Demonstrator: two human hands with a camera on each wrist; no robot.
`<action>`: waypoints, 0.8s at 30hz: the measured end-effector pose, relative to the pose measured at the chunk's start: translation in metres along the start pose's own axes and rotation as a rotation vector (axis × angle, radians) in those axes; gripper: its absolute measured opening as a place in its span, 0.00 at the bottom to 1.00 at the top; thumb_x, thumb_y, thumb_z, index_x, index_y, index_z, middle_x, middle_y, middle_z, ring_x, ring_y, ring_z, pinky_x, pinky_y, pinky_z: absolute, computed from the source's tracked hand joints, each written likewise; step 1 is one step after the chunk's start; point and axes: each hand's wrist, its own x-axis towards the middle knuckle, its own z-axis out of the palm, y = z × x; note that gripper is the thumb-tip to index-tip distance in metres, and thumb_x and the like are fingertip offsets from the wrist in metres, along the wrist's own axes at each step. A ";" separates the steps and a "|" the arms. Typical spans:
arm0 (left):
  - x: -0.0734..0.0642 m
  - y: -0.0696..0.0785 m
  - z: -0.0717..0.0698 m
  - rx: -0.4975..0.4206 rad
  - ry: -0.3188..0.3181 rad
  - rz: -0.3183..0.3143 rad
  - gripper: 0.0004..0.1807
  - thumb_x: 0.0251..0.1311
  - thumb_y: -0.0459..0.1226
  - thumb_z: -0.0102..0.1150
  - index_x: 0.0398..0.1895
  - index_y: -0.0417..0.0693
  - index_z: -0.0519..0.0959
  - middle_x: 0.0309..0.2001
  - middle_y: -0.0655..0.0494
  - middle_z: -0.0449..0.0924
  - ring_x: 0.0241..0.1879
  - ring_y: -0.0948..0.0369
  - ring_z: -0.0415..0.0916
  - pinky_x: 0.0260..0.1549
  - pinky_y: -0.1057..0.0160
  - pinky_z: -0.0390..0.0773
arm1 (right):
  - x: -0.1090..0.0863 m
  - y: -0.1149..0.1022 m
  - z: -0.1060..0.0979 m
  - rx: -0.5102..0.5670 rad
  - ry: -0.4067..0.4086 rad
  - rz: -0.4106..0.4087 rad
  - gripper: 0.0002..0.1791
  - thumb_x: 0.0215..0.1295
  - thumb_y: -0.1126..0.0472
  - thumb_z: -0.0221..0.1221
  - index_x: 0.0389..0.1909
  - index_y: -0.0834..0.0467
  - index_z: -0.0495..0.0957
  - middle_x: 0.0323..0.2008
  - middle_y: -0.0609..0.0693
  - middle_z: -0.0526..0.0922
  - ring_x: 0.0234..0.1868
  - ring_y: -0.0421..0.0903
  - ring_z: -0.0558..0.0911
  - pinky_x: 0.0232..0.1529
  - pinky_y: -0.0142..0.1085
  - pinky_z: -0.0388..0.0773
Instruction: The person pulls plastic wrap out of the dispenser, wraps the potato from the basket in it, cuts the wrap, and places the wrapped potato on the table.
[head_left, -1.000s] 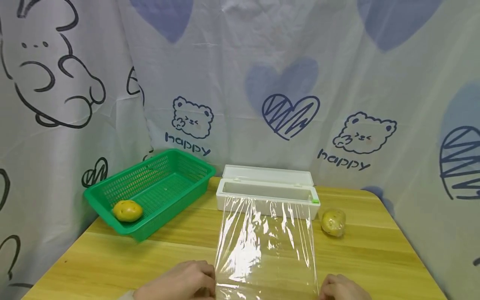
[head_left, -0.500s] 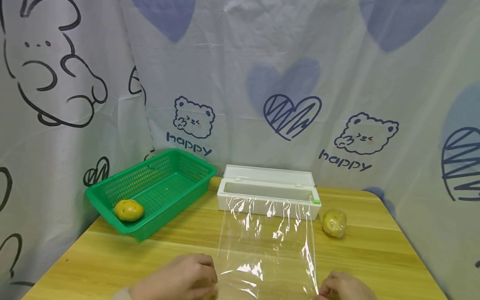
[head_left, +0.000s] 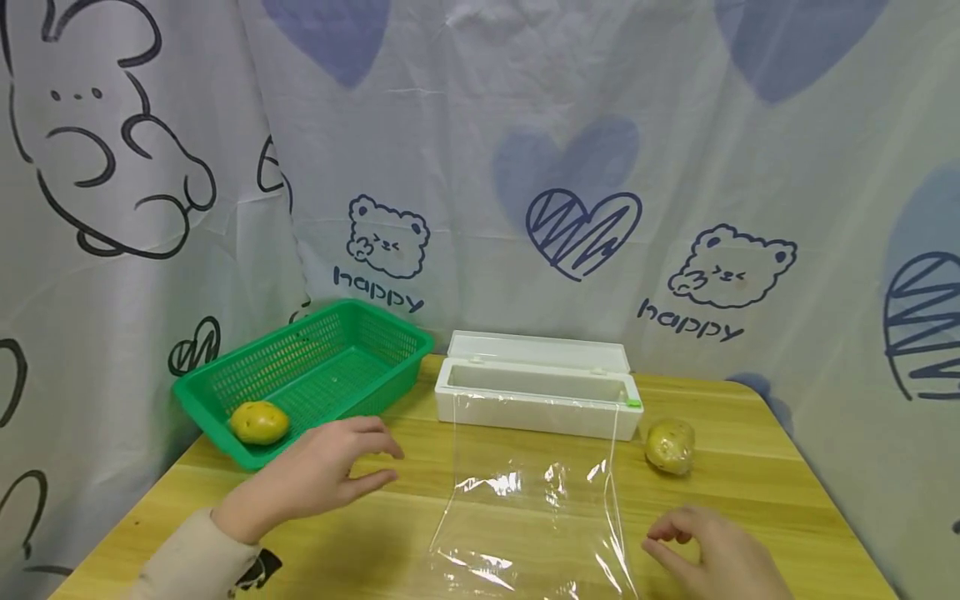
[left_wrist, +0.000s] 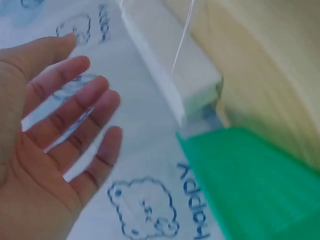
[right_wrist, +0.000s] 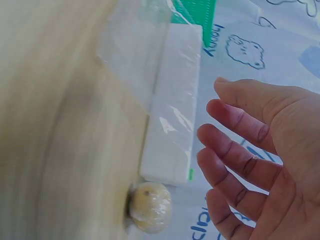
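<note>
A sheet of clear plastic wrap [head_left: 525,500] runs from the front of a white wrap dispenser box [head_left: 536,412], whose lid is up, toward the near side of the table. My left hand [head_left: 322,467] hovers left of the sheet with fingers spread, holding nothing; its bare palm and fingers [left_wrist: 65,120] fill the left of the left wrist view. Right of the sheet, my right hand [head_left: 716,550] has loosely bent fingers and nothing in them, as the right wrist view of the hand [right_wrist: 255,155] shows. An unwrapped potato [head_left: 259,422] lies in the green basket [head_left: 375,400].
A potato covered in plastic wrap [head_left: 670,446] sits on the wooden table [head_left: 765,500] just right of the box. Behind everything hangs a white printed curtain [head_left: 465,167]. The basket stands at the table's back left.
Both hands have let go of the plastic wrap. The left hand has moved up and left toward the basket, the right slightly up and right. The sheet has sunk toward the table.
</note>
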 end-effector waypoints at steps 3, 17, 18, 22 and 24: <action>0.003 -0.013 -0.015 0.027 -0.023 -0.093 0.11 0.66 0.42 0.75 0.50 0.58 0.88 0.46 0.66 0.86 0.42 0.67 0.83 0.42 0.61 0.87 | 0.000 -0.001 -0.004 0.037 0.048 -0.019 0.10 0.66 0.41 0.73 0.40 0.40 0.86 0.38 0.35 0.86 0.41 0.38 0.81 0.43 0.37 0.81; 0.005 -0.089 -0.047 0.034 -0.130 -0.401 0.23 0.69 0.45 0.72 0.64 0.48 0.82 0.56 0.42 0.84 0.54 0.44 0.82 0.50 0.40 0.85 | 0.007 0.007 -0.008 0.230 0.112 -0.052 0.19 0.72 0.47 0.70 0.59 0.49 0.85 0.51 0.42 0.90 0.44 0.36 0.83 0.45 0.36 0.82; 0.006 -0.095 -0.048 0.029 -0.150 -0.411 0.24 0.69 0.45 0.72 0.64 0.47 0.81 0.57 0.40 0.83 0.55 0.42 0.82 0.51 0.38 0.84 | 0.008 0.007 -0.008 0.241 0.105 -0.043 0.20 0.72 0.46 0.69 0.60 0.49 0.84 0.52 0.42 0.90 0.44 0.36 0.83 0.44 0.36 0.81; 0.007 -0.119 -0.048 0.013 -0.228 -0.448 0.28 0.70 0.45 0.71 0.67 0.41 0.78 0.59 0.33 0.82 0.58 0.36 0.80 0.54 0.34 0.82 | 0.010 0.011 -0.006 0.281 0.106 -0.026 0.21 0.74 0.46 0.68 0.61 0.50 0.84 0.52 0.43 0.90 0.43 0.34 0.83 0.42 0.33 0.79; 0.007 -0.130 -0.045 0.004 -0.259 -0.462 0.29 0.70 0.44 0.71 0.67 0.39 0.77 0.59 0.31 0.82 0.59 0.34 0.79 0.55 0.33 0.81 | 0.010 0.012 -0.004 0.308 0.122 -0.033 0.20 0.74 0.48 0.68 0.61 0.51 0.84 0.50 0.42 0.90 0.42 0.31 0.82 0.41 0.31 0.79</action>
